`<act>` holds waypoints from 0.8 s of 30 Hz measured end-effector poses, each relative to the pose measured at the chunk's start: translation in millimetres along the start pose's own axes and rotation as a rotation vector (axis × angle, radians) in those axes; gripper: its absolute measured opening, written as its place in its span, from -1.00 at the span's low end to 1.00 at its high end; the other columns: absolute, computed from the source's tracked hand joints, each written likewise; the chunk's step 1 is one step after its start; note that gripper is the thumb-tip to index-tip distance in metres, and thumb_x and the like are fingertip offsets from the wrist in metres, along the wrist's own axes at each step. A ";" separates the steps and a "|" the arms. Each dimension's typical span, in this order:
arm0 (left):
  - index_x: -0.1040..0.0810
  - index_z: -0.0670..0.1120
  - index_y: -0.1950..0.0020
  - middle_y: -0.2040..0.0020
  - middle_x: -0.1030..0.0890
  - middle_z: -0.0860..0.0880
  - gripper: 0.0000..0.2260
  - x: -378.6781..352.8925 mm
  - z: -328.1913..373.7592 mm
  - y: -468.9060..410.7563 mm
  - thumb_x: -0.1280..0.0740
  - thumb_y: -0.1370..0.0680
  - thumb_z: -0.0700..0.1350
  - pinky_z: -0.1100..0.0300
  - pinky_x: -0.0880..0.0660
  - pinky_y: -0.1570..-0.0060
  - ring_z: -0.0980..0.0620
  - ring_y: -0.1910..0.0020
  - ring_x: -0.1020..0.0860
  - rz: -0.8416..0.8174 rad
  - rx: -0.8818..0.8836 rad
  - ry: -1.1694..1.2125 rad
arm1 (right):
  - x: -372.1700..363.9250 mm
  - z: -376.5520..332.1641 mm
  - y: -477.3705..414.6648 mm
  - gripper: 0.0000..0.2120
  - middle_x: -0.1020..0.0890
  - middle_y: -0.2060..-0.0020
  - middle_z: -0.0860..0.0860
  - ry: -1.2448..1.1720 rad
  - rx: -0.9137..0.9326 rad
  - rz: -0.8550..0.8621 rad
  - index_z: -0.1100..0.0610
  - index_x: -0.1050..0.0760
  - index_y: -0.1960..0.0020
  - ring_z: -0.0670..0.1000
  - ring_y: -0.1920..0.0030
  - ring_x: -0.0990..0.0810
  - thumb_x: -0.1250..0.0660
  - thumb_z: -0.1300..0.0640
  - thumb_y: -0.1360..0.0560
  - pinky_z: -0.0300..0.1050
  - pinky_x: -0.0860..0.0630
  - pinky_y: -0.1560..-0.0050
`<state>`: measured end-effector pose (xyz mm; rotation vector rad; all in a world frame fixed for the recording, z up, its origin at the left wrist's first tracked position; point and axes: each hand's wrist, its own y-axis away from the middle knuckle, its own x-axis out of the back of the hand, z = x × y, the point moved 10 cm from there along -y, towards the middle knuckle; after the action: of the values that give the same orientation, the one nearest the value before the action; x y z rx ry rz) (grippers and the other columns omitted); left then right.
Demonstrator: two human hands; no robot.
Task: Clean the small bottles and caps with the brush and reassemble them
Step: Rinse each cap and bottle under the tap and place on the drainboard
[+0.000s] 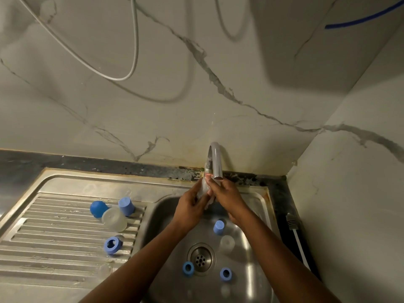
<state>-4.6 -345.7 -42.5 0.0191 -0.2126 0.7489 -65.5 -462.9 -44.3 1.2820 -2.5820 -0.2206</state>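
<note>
Forearms (131, 270) cross the sink (159, 217), blue caps (188, 268) loose by the drain (201, 259). Left hand (191, 207) and right hand (226, 196) both curl round a clear small bottle (203, 189) under the tap (215, 160). Judged light, thin-walled, slippery when wet: I would grip its body, not the rim.

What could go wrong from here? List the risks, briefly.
The gripped clear bottle, between left hand and right hand under the tap, could slip into the sink basin. Two blue ring caps lie loose beside the drain; water might wash them over it. The drainboard bottle may roll on the ribbed drainboard.
</note>
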 end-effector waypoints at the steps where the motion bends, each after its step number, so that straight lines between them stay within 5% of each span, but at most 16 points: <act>1: -0.39 0.01 -0.60 -0.26 -0.69 0.02 -0.50 -1.2 -0.6 0.7 -0.34 -0.67 0.10 0.25 -0.64 -0.13 0.19 -0.17 -0.68 -0.004 0.001 -0.004 | -1.8 5.5 -0.9 -0.61 -0.74 0.00 0.00 -0.066 -0.068 -0.018 -0.05 -0.64 -0.22 0.03 -0.03 -0.74 -0.38 -0.28 -0.56 -0.03 -0.69 -0.01; 4: -0.29 0.08 -0.64 -0.26 -0.67 0.06 -0.47 -1.7 -5.9 1.3 -0.31 -0.69 0.12 0.30 -0.62 -0.11 0.24 -0.16 -0.67 0.016 0.025 -0.036 | -10.1 17.1 -0.2 -0.62 -0.74 -0.05 0.07 -0.221 -0.203 -0.044 -0.05 -0.61 -0.25 0.12 -0.04 -0.75 -0.39 -0.26 -0.56 0.19 -0.70 -0.06; 7: -0.32 0.19 -0.62 -0.34 -0.63 0.08 -0.53 -0.5 1.0 -1.8 -0.23 -0.71 0.19 0.19 -0.63 -0.21 0.23 -0.23 -0.63 0.031 -0.039 -0.121 | -2.8 18.1 -2.9 -0.70 -0.69 -0.11 0.08 -0.103 -0.156 0.048 -0.08 -0.55 -0.28 0.13 -0.06 -0.72 -0.25 -0.19 -0.66 0.20 -0.71 -0.03; 13: -0.52 0.05 -0.50 -0.18 -0.67 0.06 -0.66 -2.9 13.5 -20.4 -0.18 -0.76 0.07 0.27 -0.60 -0.06 0.19 -0.12 -0.65 0.006 -0.060 -0.086 | 9.4 8.7 5.4 -0.70 -0.61 0.13 0.09 -0.127 -0.074 0.037 0.05 -0.52 -0.33 0.01 0.22 -0.56 -0.22 -0.07 -0.70 -0.14 -0.55 0.25; 16: -0.63 -0.10 -0.22 0.11 -0.70 -0.07 -0.70 -5.2 9.1 -25.9 -0.18 -0.76 0.03 0.17 -0.59 0.15 0.05 0.14 -0.67 -0.009 0.058 0.104 | 7.8 17.4 10.8 -0.61 -0.64 0.02 0.15 -0.247 -0.058 -0.053 0.05 -0.51 -0.32 0.06 0.13 -0.56 -0.40 -0.13 -0.60 -0.06 -0.55 0.08; 20: -0.64 -0.14 -0.17 0.12 -0.67 -0.32 -0.58 -6.8 -2.0 -21.4 -0.17 -0.75 0.15 0.11 -0.57 0.29 -0.19 0.21 -0.62 0.001 0.212 0.310 | 10.8 13.8 15.6 -0.49 -0.67 -0.09 0.17 -0.248 0.007 -0.122 0.02 -0.46 -0.38 0.05 0.07 -0.64 -0.54 -0.05 -0.51 -0.01 -0.62 -0.05; 24: -0.61 -0.09 -0.28 -0.01 -0.73 -0.18 -0.71 -17.8 11.8 -15.6 -0.21 -0.75 0.05 0.11 -0.66 0.16 -0.17 0.05 -0.71 -0.054 0.188 0.402 | 14.9 7.7 12.2 -0.46 -0.66 -0.20 0.07 -0.183 0.016 -0.104 -0.20 -0.43 -0.45 0.10 -0.07 -0.69 -0.51 -0.14 -0.52 0.16 -0.68 -0.10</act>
<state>-8.9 -370.3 -33.6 0.0514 0.2404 0.7017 -85.7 -467.2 -46.3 1.4664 -2.6737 -0.3529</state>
